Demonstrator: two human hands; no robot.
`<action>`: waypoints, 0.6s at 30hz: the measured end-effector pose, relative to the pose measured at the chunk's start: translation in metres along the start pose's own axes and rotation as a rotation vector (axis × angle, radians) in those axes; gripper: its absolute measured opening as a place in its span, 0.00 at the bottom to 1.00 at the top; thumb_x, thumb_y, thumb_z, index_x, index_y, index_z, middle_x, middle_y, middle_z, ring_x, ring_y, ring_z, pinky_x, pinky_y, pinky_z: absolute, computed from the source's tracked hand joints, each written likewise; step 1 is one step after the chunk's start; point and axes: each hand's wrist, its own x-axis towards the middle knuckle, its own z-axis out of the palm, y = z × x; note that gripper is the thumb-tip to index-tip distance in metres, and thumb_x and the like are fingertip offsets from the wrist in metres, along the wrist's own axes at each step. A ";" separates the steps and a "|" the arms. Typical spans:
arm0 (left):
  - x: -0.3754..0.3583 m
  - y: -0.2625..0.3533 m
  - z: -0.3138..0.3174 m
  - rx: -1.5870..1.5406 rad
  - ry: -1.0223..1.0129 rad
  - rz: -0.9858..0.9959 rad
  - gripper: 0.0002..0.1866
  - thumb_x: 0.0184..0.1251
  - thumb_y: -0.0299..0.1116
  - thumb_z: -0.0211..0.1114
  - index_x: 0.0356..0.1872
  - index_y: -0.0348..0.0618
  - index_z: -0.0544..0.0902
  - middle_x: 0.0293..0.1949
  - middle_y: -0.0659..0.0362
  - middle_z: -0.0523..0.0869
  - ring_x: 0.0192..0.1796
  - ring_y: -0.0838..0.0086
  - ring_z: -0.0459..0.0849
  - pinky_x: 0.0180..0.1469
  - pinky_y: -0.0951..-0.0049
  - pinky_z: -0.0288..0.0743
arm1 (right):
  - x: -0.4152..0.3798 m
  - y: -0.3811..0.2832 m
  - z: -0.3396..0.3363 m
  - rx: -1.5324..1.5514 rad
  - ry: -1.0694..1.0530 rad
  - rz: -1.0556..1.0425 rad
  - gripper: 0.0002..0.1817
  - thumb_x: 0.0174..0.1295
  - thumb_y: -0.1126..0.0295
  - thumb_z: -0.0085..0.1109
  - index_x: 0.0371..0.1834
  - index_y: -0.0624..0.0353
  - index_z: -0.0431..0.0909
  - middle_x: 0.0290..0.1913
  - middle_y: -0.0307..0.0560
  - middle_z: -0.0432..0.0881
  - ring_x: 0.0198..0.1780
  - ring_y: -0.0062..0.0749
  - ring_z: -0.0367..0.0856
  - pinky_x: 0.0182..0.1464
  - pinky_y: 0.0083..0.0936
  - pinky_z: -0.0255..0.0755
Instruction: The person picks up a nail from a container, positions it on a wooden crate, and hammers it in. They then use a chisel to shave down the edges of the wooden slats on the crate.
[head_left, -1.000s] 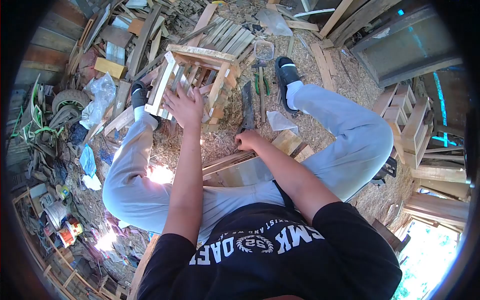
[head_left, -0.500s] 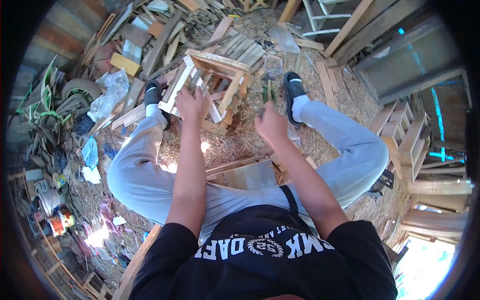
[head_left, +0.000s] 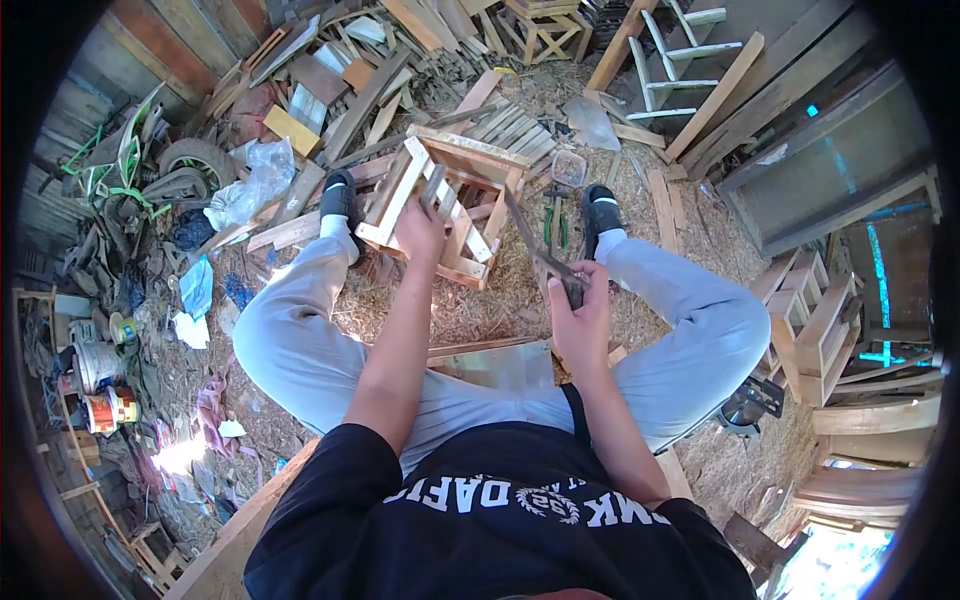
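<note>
Between my feet a small wooden crate (head_left: 405,190) of pale slats stands tilted on the ground. My left hand (head_left: 420,232) is closed at the crate's near side, around a short greyish wooden slat (head_left: 434,184) that points up over the opening. My right hand (head_left: 583,318) grips the dark handle of what looks like a handsaw (head_left: 540,258). Its long, narrowing blade points up and left, its tip close to the crate's right side. Green-handled pliers (head_left: 563,230) lie on the ground beyond my right hand, beside a wooden-handled tool.
A clear plastic tub (head_left: 569,168) sits near my right foot. Scrap boards (head_left: 510,130) pile up behind the crate. A plastic bag (head_left: 262,180) lies to the left, near a wheel (head_left: 200,165). Wooden crates (head_left: 815,320) stand at the right; a white ladder (head_left: 685,55) is at the back.
My right hand has come back toward my body from beside the pliers, and the saw's blade now shows in it. My left hand now grips the greyish slat. The whole view has shifted.
</note>
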 end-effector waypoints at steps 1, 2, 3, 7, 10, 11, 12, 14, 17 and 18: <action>-0.004 0.005 -0.001 -0.024 0.008 -0.017 0.17 0.74 0.39 0.71 0.52 0.35 0.88 0.46 0.40 0.93 0.49 0.42 0.92 0.55 0.43 0.85 | -0.002 0.001 0.000 0.006 0.002 -0.002 0.17 0.80 0.73 0.67 0.64 0.62 0.71 0.46 0.47 0.86 0.38 0.19 0.81 0.38 0.21 0.75; -0.009 0.010 -0.001 -0.059 -0.045 -0.064 0.16 0.73 0.37 0.70 0.51 0.34 0.89 0.45 0.39 0.93 0.49 0.41 0.92 0.55 0.43 0.85 | -0.004 0.002 0.001 0.005 -0.007 -0.010 0.17 0.80 0.73 0.67 0.64 0.62 0.71 0.46 0.47 0.86 0.39 0.19 0.81 0.39 0.21 0.75; -0.014 0.017 -0.004 -0.057 -0.045 -0.060 0.16 0.73 0.37 0.70 0.51 0.34 0.89 0.45 0.39 0.93 0.49 0.41 0.92 0.55 0.43 0.85 | -0.006 -0.001 0.002 0.003 -0.016 -0.017 0.17 0.80 0.73 0.67 0.65 0.62 0.71 0.47 0.47 0.87 0.40 0.19 0.82 0.40 0.21 0.76; -0.036 0.034 -0.016 -0.053 -0.039 -0.072 0.20 0.72 0.42 0.71 0.51 0.32 0.88 0.44 0.37 0.92 0.49 0.38 0.91 0.56 0.41 0.84 | -0.005 -0.002 0.005 -0.021 0.006 -0.160 0.18 0.80 0.73 0.68 0.65 0.62 0.72 0.47 0.48 0.88 0.42 0.20 0.84 0.43 0.22 0.78; -0.048 0.032 -0.024 -0.078 -0.013 -0.117 0.25 0.72 0.48 0.72 0.54 0.33 0.90 0.43 0.36 0.94 0.49 0.38 0.93 0.57 0.43 0.85 | -0.004 -0.010 0.009 0.025 -0.045 -0.081 0.19 0.79 0.73 0.69 0.65 0.62 0.72 0.48 0.49 0.89 0.45 0.22 0.87 0.45 0.24 0.80; -0.050 0.030 -0.028 -0.058 -0.102 -0.166 0.26 0.72 0.49 0.71 0.53 0.32 0.88 0.45 0.35 0.93 0.51 0.37 0.93 0.59 0.42 0.85 | -0.002 -0.008 0.014 0.030 -0.041 -0.107 0.19 0.79 0.72 0.69 0.65 0.62 0.72 0.47 0.50 0.90 0.46 0.24 0.88 0.45 0.25 0.80; -0.052 0.027 -0.031 -0.040 -0.191 -0.218 0.28 0.73 0.51 0.70 0.52 0.30 0.87 0.46 0.33 0.92 0.53 0.37 0.93 0.61 0.42 0.85 | -0.001 -0.007 0.018 0.033 -0.041 -0.133 0.19 0.79 0.72 0.69 0.65 0.62 0.72 0.47 0.50 0.90 0.46 0.25 0.88 0.46 0.26 0.81; -0.049 0.017 -0.037 -0.006 -0.248 -0.263 0.28 0.72 0.52 0.70 0.52 0.30 0.88 0.47 0.32 0.92 0.54 0.36 0.93 0.62 0.42 0.85 | 0.000 -0.012 0.026 0.055 -0.073 -0.081 0.19 0.79 0.72 0.69 0.65 0.62 0.73 0.46 0.51 0.90 0.46 0.25 0.88 0.46 0.27 0.81; -0.033 -0.011 -0.038 0.021 -0.324 -0.309 0.26 0.73 0.50 0.69 0.53 0.33 0.89 0.48 0.31 0.93 0.55 0.37 0.93 0.62 0.43 0.86 | 0.004 -0.029 0.031 0.024 -0.133 -0.018 0.17 0.79 0.72 0.69 0.64 0.62 0.74 0.48 0.51 0.90 0.47 0.24 0.88 0.48 0.26 0.80; -0.026 -0.012 -0.050 0.055 -0.375 -0.260 0.25 0.74 0.49 0.69 0.53 0.34 0.90 0.49 0.32 0.93 0.55 0.38 0.93 0.62 0.43 0.86 | 0.005 -0.034 0.034 0.075 -0.138 -0.025 0.18 0.79 0.72 0.68 0.65 0.62 0.74 0.49 0.50 0.90 0.49 0.24 0.88 0.50 0.26 0.80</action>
